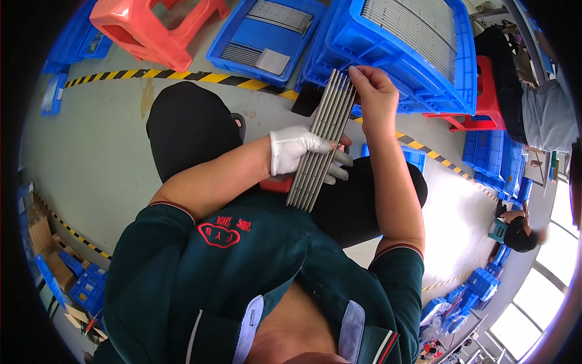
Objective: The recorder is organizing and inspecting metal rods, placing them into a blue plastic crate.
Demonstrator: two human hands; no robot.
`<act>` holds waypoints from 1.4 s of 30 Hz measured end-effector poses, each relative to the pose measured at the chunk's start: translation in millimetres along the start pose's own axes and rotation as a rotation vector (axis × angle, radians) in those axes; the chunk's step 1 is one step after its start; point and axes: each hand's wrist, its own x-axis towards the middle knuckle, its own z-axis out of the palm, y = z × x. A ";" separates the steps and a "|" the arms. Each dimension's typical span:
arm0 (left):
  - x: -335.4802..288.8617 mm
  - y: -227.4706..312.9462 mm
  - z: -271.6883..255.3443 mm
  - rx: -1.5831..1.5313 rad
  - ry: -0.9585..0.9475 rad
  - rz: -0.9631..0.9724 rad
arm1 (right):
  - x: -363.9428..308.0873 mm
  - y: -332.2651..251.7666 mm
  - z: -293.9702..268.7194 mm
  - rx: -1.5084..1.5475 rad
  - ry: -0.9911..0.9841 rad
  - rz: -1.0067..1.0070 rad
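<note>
A flat row of several thin grey metal rods (325, 121) lies slanted across my lap, side by side with ends roughly level. My left hand (294, 147), in a white glove with some bare fingertips showing, is closed around the row near its middle. At the far end, my bare right hand (379, 97) pinches the corner of the row between thumb and fingers; its other fingers curl out of sight. Just beyond that hand stands a blue crate (388, 70) filled with similar rods (412, 30).
Left of the crate is a shallow blue tray (239, 68) with more rods and a white paper. A red stool (136, 30) stands at far left. Yellow-black tape (224, 79) crosses the floor. At right are another red stool (485, 100), stacked blue bins (485, 151) and other people.
</note>
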 end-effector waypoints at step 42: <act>-1.6 5.2 2.5 0.029 0.003 0.055 | 5.1 -2.1 0.0 -0.055 0.037 -0.051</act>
